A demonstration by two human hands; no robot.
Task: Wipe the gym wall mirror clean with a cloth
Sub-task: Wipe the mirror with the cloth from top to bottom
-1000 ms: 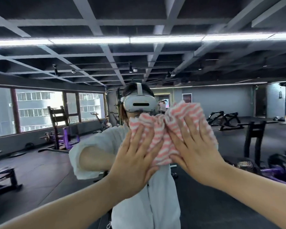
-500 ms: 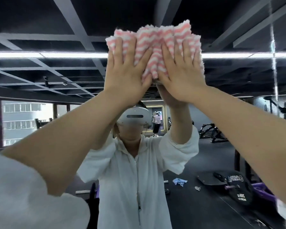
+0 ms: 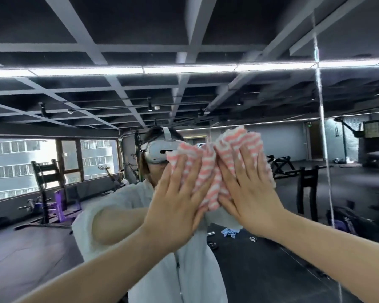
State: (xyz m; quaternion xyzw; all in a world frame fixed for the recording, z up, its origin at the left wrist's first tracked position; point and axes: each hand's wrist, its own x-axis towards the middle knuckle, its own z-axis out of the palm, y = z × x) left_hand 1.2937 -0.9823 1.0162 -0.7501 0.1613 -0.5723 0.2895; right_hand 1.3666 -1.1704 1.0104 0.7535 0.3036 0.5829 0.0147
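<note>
Cloth (image 3: 217, 167), pink and white striped and bunched, sits flat against the mirror (image 3: 271, 270) at about head height, just beside the seam (image 3: 324, 149) between panels. I have both palms on it, I judge to spread pressure for a wide wipe. My left hand (image 3: 177, 206) and right hand (image 3: 249, 193) press side by side, fingers straight and spread upward, arms reaching forward, neither grip clenched.
</note>
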